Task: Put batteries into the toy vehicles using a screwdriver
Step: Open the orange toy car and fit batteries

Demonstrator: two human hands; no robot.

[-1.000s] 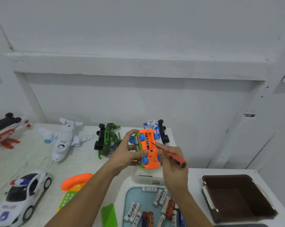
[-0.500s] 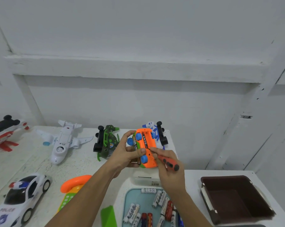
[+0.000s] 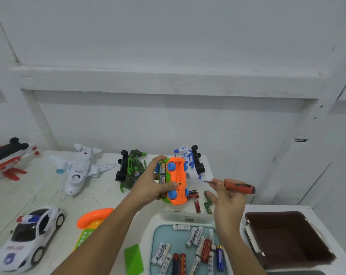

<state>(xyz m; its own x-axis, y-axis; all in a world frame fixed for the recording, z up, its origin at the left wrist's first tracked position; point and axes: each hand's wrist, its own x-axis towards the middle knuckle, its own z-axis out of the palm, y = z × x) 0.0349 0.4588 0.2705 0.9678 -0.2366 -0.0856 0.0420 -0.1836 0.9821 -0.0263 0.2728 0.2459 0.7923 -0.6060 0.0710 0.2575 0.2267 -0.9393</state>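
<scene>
My left hand (image 3: 150,183) grips a small orange and green toy car (image 3: 177,181) with blue wheels, held above the table with its orange underside facing me. To its right, clear of the car, my right hand (image 3: 226,199) holds a red-handled screwdriver (image 3: 238,187) with the tip pointing left. A few loose batteries (image 3: 197,197) lie on the table just behind the car. A pale blue tray (image 3: 158,235) near the front edge holds several more batteries (image 3: 199,249).
Other toys sit on the white table: a green vehicle (image 3: 131,169), a blue and white vehicle (image 3: 192,161), a white plane (image 3: 80,167), a red and white helicopter (image 3: 7,157), a police car (image 3: 31,235) and an orange toy phone (image 3: 92,221). A brown bin (image 3: 287,235) stands at right.
My right hand has drawn the screwdriver away from the car's underside, out to the right. The batteries behind the car have come into view. My left hand still holds the car.
</scene>
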